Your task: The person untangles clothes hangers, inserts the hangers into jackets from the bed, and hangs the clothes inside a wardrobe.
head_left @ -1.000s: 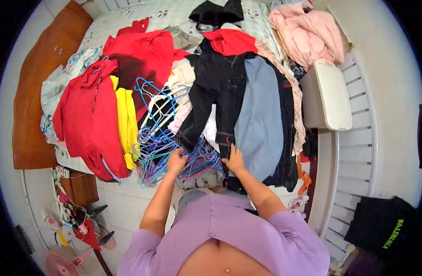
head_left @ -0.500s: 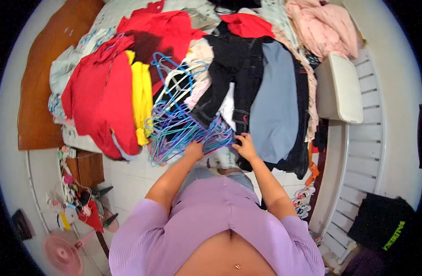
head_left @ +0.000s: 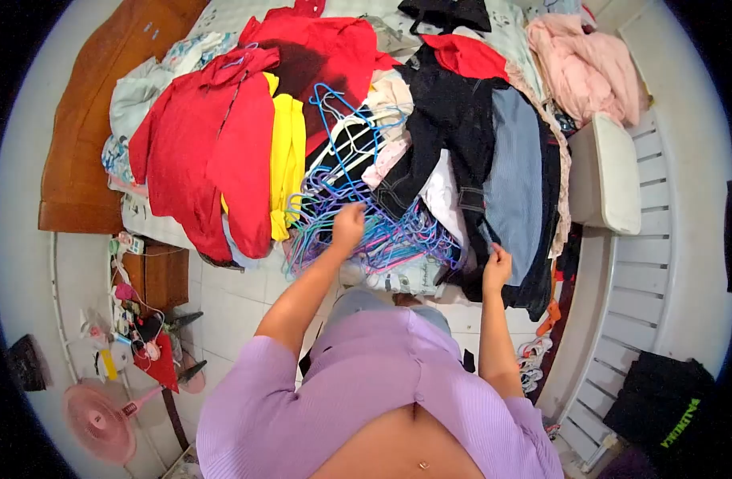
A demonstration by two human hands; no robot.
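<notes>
Black trousers [head_left: 446, 120] lie over the clothes on the bed, legs toward me. My right hand [head_left: 497, 267] pinches the bottom of one leg and pulls it a little to the right. Above a tangled heap of blue, purple, pink and green hangers [head_left: 394, 243], my left hand [head_left: 349, 226] is closed with its fingers curled; what it holds, if anything, is hidden. White and blue hangers [head_left: 346, 136] lie loosely behind the heap. A white garment [head_left: 444, 199] shows between the trouser legs.
Red jackets [head_left: 214, 144] and a yellow garment [head_left: 287, 156] lie on the left. A blue-grey garment [head_left: 516, 184] is at the right, near a white bin [head_left: 609, 176] and a pink bundle [head_left: 581, 64]. A pink fan [head_left: 100, 423] stands on the floor at left.
My right hand has moved right and now draws the trouser leg outward. My left hand has moved from the near edge of the hanger heap to farther over it. The view has shifted.
</notes>
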